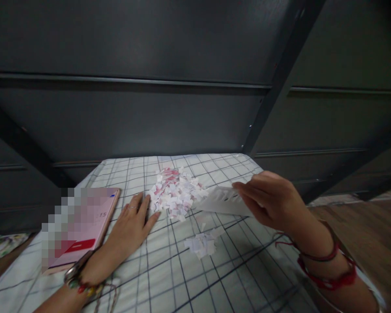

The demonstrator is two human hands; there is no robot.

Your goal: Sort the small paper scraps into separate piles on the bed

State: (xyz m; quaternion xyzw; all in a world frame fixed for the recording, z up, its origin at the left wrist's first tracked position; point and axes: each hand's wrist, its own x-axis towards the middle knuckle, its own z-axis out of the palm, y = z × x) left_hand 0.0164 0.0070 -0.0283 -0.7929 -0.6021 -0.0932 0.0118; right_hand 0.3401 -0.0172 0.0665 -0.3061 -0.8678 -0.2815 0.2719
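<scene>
My left hand (130,226) lies flat on the checked cloth, fingers spread, its fingertips at the left edge of a heap of torn paper scraps (177,195). Most scraps are white, with pink ones near the top. My right hand (273,200) is closed on a thin white sheet (226,202) with dark marks along its upper part. The sheet's left end reaches the right side of the heap; whether it is paper or plastic I cannot tell. Nearer to me is a smaller pile of white scraps (202,243), apart from both hands.
A tablet in a pink case (101,213), partly blurred out, lies left of my left hand. The white checked cloth (169,278) covers the table. Dark panels (156,117) rise behind its far edge. Wooden floor (374,230) shows at the right.
</scene>
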